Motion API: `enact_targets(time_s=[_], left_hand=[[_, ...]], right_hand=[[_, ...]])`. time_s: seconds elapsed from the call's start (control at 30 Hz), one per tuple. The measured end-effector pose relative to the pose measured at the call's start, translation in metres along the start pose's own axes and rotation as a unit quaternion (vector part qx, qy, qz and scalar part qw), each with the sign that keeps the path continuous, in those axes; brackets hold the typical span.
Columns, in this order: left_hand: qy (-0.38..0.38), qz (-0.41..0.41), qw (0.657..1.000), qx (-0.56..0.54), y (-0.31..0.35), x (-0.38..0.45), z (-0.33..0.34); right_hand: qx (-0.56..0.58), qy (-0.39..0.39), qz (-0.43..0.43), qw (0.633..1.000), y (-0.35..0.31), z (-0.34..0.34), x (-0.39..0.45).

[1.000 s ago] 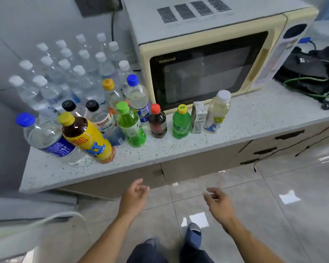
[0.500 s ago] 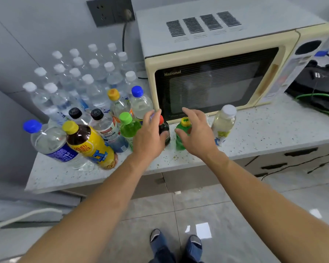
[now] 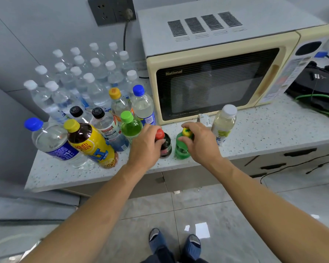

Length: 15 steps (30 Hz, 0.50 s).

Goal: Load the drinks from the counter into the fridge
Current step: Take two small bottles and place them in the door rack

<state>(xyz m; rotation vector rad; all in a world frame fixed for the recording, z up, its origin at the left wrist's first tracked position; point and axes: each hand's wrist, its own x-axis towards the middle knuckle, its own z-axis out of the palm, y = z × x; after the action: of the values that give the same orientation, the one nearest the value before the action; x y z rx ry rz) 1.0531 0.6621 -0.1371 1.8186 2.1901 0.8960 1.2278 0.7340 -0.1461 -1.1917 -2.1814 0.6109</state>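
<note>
My left hand (image 3: 144, 147) grips a small dark bottle with a red cap (image 3: 164, 144) standing on the speckled counter (image 3: 264, 131). Beside it, my right hand (image 3: 199, 143) grips a small green bottle with a yellow cap (image 3: 181, 149). Left of them stand a green-capped green bottle (image 3: 130, 126), a yellow-labelled tea bottle (image 3: 91, 143), a large blue-capped water bottle (image 3: 51, 141) and several more drinks. A small carton (image 3: 204, 119) and a pale white-capped bottle (image 3: 224, 124) stand to the right of my right hand. No fridge is in view.
A cream microwave (image 3: 226, 73) fills the counter behind the drinks. Several white-capped water bottles (image 3: 87, 76) crowd the back left corner. A black bag with green cable (image 3: 317, 92) lies at the right. Drawers sit below the counter, with tiled floor underneath.
Both hands rose from below the counter edge, reached the two small bottles and closed round them. The camera moved closer to the counter.
</note>
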Motion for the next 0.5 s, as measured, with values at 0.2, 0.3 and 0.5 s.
enact_targets(time_s=[0.2, 0.3, 0.5], left_hand=[[-0.012, -0.02, 0.999, -0.032, -0.001, -0.011, 0.015], [-0.055, -0.117, 0.98, -0.15, -0.01, -0.014, 0.03], [-0.083, -0.241, 0.936, -0.244, -0.029, -0.02, 0.058]], right_hand=[[0.024, 0.016, 0.024, 0.999, 0.007, 0.019, -0.02], [0.097, -0.015, 0.106, 0.99, 0.016, 0.029, -0.03], [0.158, -0.045, 0.142, 0.976, 0.036, 0.041, -0.033]])
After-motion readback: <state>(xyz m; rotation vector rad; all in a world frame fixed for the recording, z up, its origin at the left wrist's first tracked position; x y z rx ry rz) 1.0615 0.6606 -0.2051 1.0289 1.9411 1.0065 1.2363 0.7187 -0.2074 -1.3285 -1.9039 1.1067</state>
